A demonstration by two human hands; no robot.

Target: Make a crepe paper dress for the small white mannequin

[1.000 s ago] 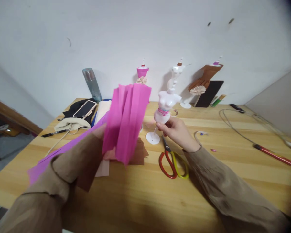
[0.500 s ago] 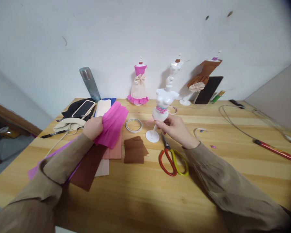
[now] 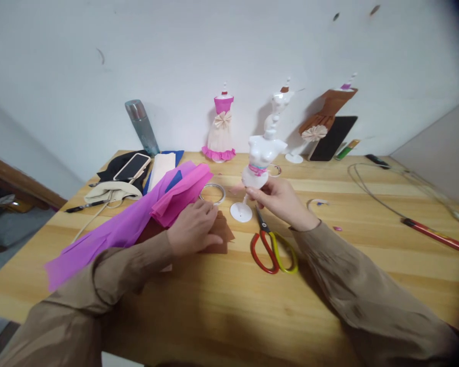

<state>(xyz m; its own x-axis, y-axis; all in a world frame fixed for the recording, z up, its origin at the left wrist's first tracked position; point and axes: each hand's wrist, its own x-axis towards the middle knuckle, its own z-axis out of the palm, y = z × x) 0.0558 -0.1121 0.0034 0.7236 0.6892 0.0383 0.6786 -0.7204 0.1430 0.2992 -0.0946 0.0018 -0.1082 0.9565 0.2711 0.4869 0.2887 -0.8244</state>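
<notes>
My right hand (image 3: 281, 203) grips a small white mannequin (image 3: 265, 153) low down, where the body meets its stand. Pink and blue bands circle its waist. My left hand (image 3: 194, 227) is open over the brown crepe paper pieces (image 3: 222, 235), thumb apart from the fingers, partly covering them. Whether it touches them I cannot tell. Beside that hand lie folded pink crepe paper (image 3: 183, 193) and a long purple sheet (image 3: 118, 237). A roll of tape (image 3: 222, 189) sits just beyond the fingers. Scissors (image 3: 270, 239) with red and yellow handles lie below my right hand.
Along the wall stand a mannequin in a pink and cream dress (image 3: 222, 127), a bare mannequin (image 3: 280, 102), a brown-dressed mannequin (image 3: 331, 109), a dark tablet (image 3: 334, 140) and a bottle (image 3: 142, 127). A phone (image 3: 132, 167) lies left; a red corded tool (image 3: 436, 234) lies right.
My left hand has let go of the pink paper and moved right, over the brown pieces. The pink paper now lies on the purple sheet. My right hand still holds the mannequin.
</notes>
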